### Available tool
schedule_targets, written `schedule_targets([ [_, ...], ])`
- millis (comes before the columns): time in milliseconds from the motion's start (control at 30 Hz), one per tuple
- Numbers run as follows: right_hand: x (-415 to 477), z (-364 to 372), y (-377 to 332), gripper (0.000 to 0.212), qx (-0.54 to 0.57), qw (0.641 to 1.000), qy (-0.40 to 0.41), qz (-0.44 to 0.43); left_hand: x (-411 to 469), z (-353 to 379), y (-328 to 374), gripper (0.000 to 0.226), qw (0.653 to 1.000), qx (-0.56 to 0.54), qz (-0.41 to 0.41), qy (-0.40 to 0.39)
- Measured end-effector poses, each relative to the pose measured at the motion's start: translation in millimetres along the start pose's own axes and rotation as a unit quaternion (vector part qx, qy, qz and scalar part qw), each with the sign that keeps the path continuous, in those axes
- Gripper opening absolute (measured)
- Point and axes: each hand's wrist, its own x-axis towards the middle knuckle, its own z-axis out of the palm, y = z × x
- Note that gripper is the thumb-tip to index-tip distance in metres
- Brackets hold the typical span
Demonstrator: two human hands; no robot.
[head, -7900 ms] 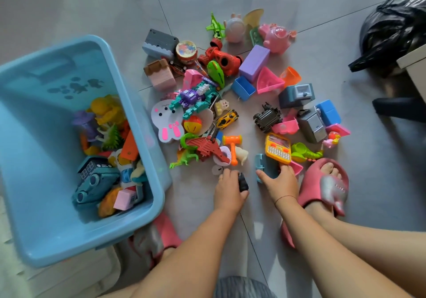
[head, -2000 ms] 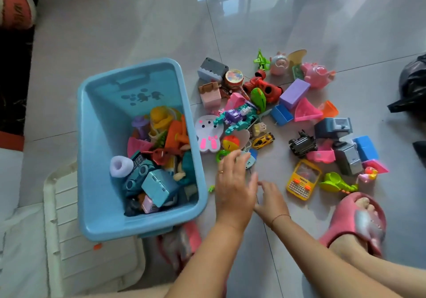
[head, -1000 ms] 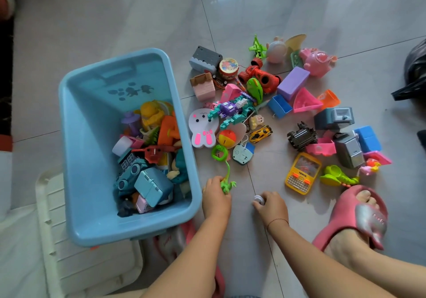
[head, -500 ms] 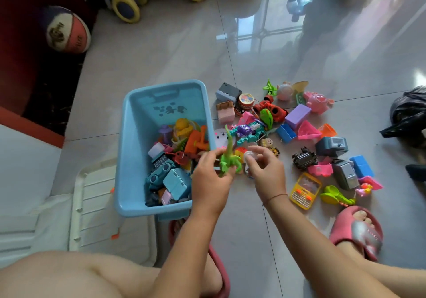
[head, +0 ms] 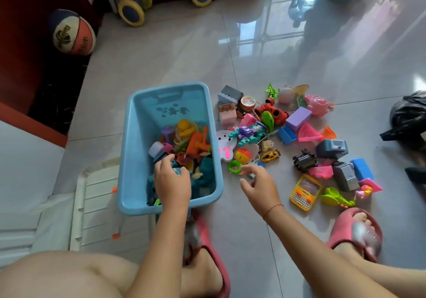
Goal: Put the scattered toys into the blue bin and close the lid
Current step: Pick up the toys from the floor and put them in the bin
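Left hand: the left hand (head: pixel 171 183) is reaching down inside the blue bin (head: pixel 129 159), fingers curled over the pile; I cannot tell whether it is gripping anything.
Right hand: the right hand (head: pixel 259 186) is hovering just outside the bin's right wall, fingers spread and holding nothing, fingertips closing in on the green ring toy (head: pixel 235 166).
Done: a heap of toys is filling the bin's near half, under and beyond the left hand.
Left: plenty is waiting on the floor (head: pixel 253 217) beyond and to the right of the right hand: the yellow car (head: pixel 270 155), the black truck (head: pixel 304 160), the yellow toy phone (head: pixel 304 193), the purple block (head: pixel 298 118), the pink pig (head: pixel 319 105).
Lid: the white slatted panel (head: pixel 96 203) lying left of the left hand is probably the lid; the bin is standing open.
Progress: by my reckoning, roughly midway, closing still far off.
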Motion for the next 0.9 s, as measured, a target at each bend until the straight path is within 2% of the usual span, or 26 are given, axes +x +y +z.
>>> schedule_targets([
  [133,14.1,-19.7,55.4,0.034,-0.017,0.994,0.045,0.102,-30.9,43.5,37.3,0.034,0.981,-0.019,0.187,-0.042],
  [233,26.9,-25.0,86.2,0.047,-0.022,0.986,0.054,0.156,-53.3,90.3,50.6,0.035,0.954,-0.005,0.267,-0.138],
  [300,36.9,-20.0,101.8,0.057,-0.038,0.986,0.040,0.160,-56.6,125.3,44.3,0.041,0.954,0.013,0.233,-0.188],
  [433,61.9,0.7,120.9,0.072,-0.101,0.984,-0.022,0.148,-42.0,182.9,12.7,0.063,0.968,0.087,0.046,-0.230],
  [500,72.6,11.6,125.3,0.078,-0.115,0.981,-0.044,0.149,-34.5,201.6,2.0,0.074,0.964,0.106,-0.007,-0.242],
  [600,86.8,26.7,132.0,0.076,-0.131,0.979,-0.061,0.141,-22.8,222.9,-1.5,0.080,0.969,0.096,-0.052,-0.223],
  [900,100.7,45.3,147.0,0.058,-0.181,0.977,-0.023,0.113,-9.7,248.0,-3.5,0.063,0.980,0.078,-0.105,-0.151],
])
